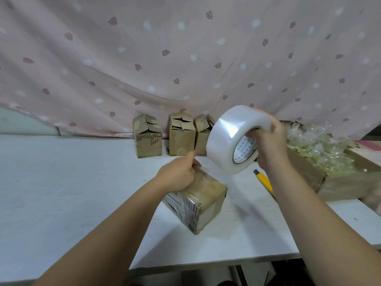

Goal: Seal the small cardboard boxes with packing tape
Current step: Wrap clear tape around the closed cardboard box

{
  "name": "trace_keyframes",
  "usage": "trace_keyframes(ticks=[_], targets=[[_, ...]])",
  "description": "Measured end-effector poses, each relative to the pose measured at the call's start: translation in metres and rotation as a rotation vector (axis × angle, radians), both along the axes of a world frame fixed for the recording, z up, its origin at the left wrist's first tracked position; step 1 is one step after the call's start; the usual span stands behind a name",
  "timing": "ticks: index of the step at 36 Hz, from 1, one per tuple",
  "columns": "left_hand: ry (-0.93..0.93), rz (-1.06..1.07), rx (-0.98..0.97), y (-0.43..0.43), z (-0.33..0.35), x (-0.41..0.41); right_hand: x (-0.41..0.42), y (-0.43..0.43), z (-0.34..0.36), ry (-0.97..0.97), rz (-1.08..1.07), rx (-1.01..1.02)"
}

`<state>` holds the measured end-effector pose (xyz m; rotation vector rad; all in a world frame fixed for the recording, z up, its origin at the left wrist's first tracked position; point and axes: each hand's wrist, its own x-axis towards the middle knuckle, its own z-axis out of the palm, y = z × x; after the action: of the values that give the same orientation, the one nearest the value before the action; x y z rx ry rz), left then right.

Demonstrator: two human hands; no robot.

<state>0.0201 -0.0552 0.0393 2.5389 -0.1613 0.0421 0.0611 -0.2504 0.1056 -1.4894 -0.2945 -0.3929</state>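
Two hands: left hand [177, 174] apparently grips box [207, 196]; right hand [270, 145] grips tape roll [224, 139].

Free passage over left half of table [72, 182] up to curtain [185, 58]; centre blocked by taped box [203, 201], with tape roll [226, 141] held above its right; rear by row of three small boxes [182, 139] standing close together; right by open carton [342, 186]; yellow knife [262, 178] lies between carton and taped box.

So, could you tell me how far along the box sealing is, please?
No box looks finished. In hand: the left hand holds the near box, partly taped; the right hand holds the roll beside it. Left: three back boxes with flaps untaped.
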Motion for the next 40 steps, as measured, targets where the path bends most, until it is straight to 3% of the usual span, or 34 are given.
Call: trace_keyframes(ticks=[8,11,16,20,22,27,40], targets=[[0.087,-0.023,-0.315,0.006,-0.002,0.009,0.001,-0.001,-0.001,0.017,-0.018,0.021],[0.070,-0.057,-0.282,0.003,0.003,0.006,0.002,0.000,-0.001,0.038,-0.018,0.056],[0.132,-0.104,-0.028,0.001,0.011,0.008,0.001,-0.001,0.002,0.038,-0.004,0.040],[0.307,-0.074,-0.194,0.005,-0.001,0.003,0.000,-0.003,0.005,0.055,-0.010,0.065],[0.269,-0.082,-0.311,0.007,-0.006,-0.001,0.000,-0.005,0.005,0.060,-0.006,0.080],[0.193,-0.126,-0.322,0.001,-0.002,-0.002,0.002,-0.004,-0.003,0.035,-0.007,0.026],[-0.071,-0.086,-0.051,-0.018,0.002,-0.011,0.004,-0.011,-0.007,0.039,0.050,0.107]])
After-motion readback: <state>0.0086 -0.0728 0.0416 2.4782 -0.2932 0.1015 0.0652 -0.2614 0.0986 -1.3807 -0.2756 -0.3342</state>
